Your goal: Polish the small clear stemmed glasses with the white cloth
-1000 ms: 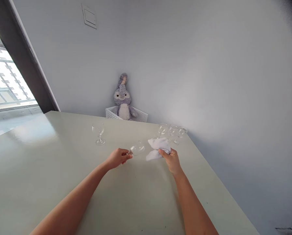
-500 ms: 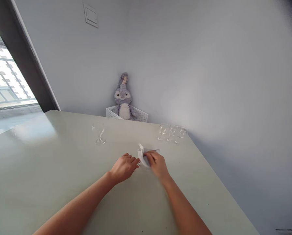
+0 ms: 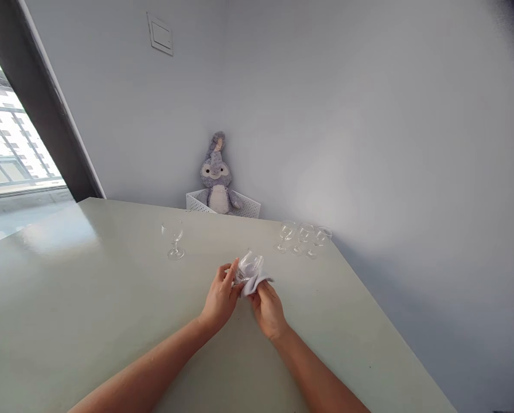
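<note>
Left hand (image 3: 219,299): we hold glass (image 3: 250,265)
Right hand (image 3: 269,312): pinches cloth (image 3: 250,285) beside left
Wiping: likely step; next needs gentle turning

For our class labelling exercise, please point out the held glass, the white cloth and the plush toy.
Held glass (image 3: 250,265), head view: on its bowl.
White cloth (image 3: 250,285), head view: near its middle.
Plush toy (image 3: 218,198), head view: on its belly.

White cloth (image 3: 252,284), colourless glass (image 3: 250,264), pale grey-green table (image 3: 89,304), purple-grey plush toy (image 3: 216,175).
</note>
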The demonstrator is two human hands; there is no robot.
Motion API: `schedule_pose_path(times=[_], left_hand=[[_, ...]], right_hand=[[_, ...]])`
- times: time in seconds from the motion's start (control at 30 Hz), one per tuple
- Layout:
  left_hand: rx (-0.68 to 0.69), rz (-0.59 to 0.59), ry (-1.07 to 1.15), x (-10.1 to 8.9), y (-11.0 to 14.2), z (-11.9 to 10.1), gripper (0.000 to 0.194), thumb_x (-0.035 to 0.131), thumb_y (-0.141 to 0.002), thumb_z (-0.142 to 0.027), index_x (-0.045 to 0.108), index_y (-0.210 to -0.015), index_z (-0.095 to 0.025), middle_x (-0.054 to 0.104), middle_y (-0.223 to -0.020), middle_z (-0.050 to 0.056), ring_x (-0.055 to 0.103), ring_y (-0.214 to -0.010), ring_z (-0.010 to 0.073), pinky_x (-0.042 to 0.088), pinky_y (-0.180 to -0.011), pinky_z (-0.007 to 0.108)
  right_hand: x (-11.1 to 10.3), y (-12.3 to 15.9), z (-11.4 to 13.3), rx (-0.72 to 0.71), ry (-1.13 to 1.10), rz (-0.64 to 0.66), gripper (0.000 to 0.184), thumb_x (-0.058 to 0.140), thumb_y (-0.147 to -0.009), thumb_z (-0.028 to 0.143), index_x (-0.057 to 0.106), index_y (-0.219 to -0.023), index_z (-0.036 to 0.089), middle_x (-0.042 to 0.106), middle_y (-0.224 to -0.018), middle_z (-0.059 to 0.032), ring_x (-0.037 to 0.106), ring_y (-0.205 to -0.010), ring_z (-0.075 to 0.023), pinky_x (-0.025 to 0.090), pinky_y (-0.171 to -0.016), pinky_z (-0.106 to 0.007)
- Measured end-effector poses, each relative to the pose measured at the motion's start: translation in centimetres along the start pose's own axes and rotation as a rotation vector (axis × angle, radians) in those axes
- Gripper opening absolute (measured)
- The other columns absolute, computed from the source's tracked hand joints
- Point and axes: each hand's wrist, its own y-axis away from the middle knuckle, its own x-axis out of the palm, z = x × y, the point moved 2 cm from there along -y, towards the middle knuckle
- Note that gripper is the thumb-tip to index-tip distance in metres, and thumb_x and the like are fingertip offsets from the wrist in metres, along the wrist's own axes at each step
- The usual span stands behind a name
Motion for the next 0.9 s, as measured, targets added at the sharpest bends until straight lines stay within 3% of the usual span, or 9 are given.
schedule_pose_path(times=[0.1,0.23,0.33,0.43,0.53,0.63,0.77,0.83,0.9], left_hand=[[0.050,-0.011,0.131,0.6,0.6,-0.5,0.073,0.037,-0.075,-0.006,0.011,-0.138,-0.030,0.026,-0.138,0.010,0.034,-0.122,0.0225,0.037,-0.093,0.040],[-0.030,0.160,0.367,0.9,1.2,-1.0,0.083,0.047,-0.069,-0.007,0.009,-0.139,-0.029,0.022,-0.143,0.007,0.016,-0.132,0.0260,0.019,-0.105,0.048],[-0.170,0.273,0.659,0.2,0.8,-1.0,0.070,0.052,-0.075,-0.022,0.021,-0.137,-0.026,0.032,-0.139,0.008,0.026,-0.129,0.0257,0.028,-0.101,0.042],[-0.280,0.280,0.869,-0.9,-0.2,-0.9,0.069,0.056,-0.077,-0.035,0.022,-0.135,-0.020,0.049,-0.126,0.012,0.044,-0.117,0.0248,0.038,-0.094,0.039],[-0.343,0.265,0.973,-1.7,-1.0,-0.8,0.073,0.064,-0.071,-0.037,0.027,-0.130,-0.016,0.061,-0.110,0.014,0.055,-0.103,0.0241,0.041,-0.089,0.039],[-0.386,0.207,0.983,-2.2,-1.2,-0.8,0.061,0.069,-0.066,-0.035,0.040,-0.116,-0.014,0.062,-0.107,0.015,0.056,-0.102,0.0236,0.039,-0.091,0.037],[-0.449,0.115,1.094,-2.4,-1.5,-0.6,0.056,0.069,-0.067,-0.034,0.040,-0.111,-0.016,0.062,-0.106,0.015,0.061,-0.093,0.0241,0.044,-0.087,0.041],[-0.462,0.030,1.156,-2.6,-1.7,-0.3,0.055,0.068,-0.067,-0.034,0.039,-0.110,-0.017,0.061,-0.107,0.015,0.062,-0.091,0.0242,0.046,-0.083,0.042],[-0.445,-0.048,1.194,-2.8,-1.9,-0.2,0.052,0.067,-0.069,-0.034,0.039,-0.109,-0.018,0.060,-0.109,0.014,0.062,-0.093,0.0238,0.046,-0.085,0.042]], right_hand=[[0.6,0.5,-0.8,-0.061,0.161,0.104,0.026,0.055,-0.078,0.038,0.060,-0.097,0.021,0.061,-0.098,-0.0035,0.053,-0.094,-0.0193,0.041,-0.082,-0.031],[0.3,0.4,-1.0,-0.056,0.250,0.203,0.028,0.055,-0.079,0.037,0.058,-0.099,0.018,0.061,-0.093,-0.0049,0.054,-0.088,-0.0193,0.042,-0.078,-0.030],[-0.6,0.0,-0.4,-0.035,0.345,0.173,0.027,0.055,-0.078,0.037,0.057,-0.093,0.016,0.060,-0.084,-0.0036,0.054,-0.076,-0.0166,0.042,-0.069,-0.027],[-1.3,-0.1,0.6,-0.057,0.662,0.173,0.021,0.055,-0.077,0.034,0.057,-0.087,0.015,0.057,-0.071,-0.0007,0.050,-0.062,-0.0137,0.039,-0.058,-0.024],[-1.3,0.2,1.5,-0.193,1.006,0.231,0.018,0.051,-0.080,0.030,0.058,-0.089,0.017,0.057,-0.067,-0.0005,0.048,-0.059,-0.0141,0.036,-0.054,-0.024],[-1.2,0.2,2.3,-0.372,1.203,0.242,0.018,0.047,-0.082,0.028,0.060,-0.089,0.018,0.060,-0.074,-0.0034,0.051,-0.067,-0.0168,0.038,-0.060,-0.025],[-2.5,-0.6,3.3,-0.483,1.233,0.112,0.022,0.043,-0.084,0.029,0.062,-0.086,0.018,0.061,-0.076,-0.0052,0.052,-0.070,-0.0178,0.038,-0.064,-0.026],[-3.4,-1.2,3.7,-0.452,1.135,-0.029,0.025,0.046,-0.083,0.035,0.062,-0.081,0.016,0.060,-0.070,-0.0047,0.052,-0.065,-0.0170,0.038,-0.062,-0.026],[-3.9,-1.5,3.6,-0.359,0.950,-0.067,0.030,0.048,-0.081,0.042,0.061,-0.078,0.015,0.058,-0.066,-0.0032,0.050,-0.062,-0.0157,0.038,-0.059,-0.025]])
